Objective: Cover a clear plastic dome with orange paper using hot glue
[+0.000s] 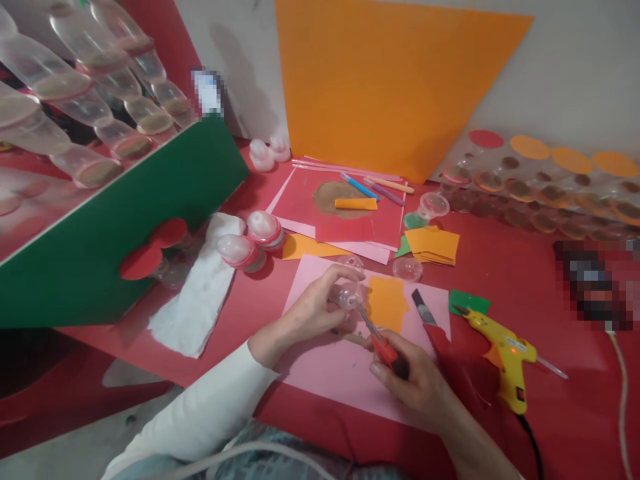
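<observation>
My left hand (316, 306) is closed around a small clear plastic dome (350, 294), held just above a pink paper sheet (330, 367). My right hand (417, 385) grips a red-handled tool (383, 345) like small scissors, its metal tip touching the dome. A torn orange paper piece (387, 303) lies on the pink sheet beside the dome. A utility knife (424, 308) lies just right of it.
A yellow glue gun (507, 357) rests at right on the red surface (550, 413). Green board (125, 227) with bottles stands left; white cloth (197, 297) below it. Orange sheet (390, 80) leans on the wall. Pens (373, 188), paper scraps (433, 245) and clear domes (407, 269) lie behind.
</observation>
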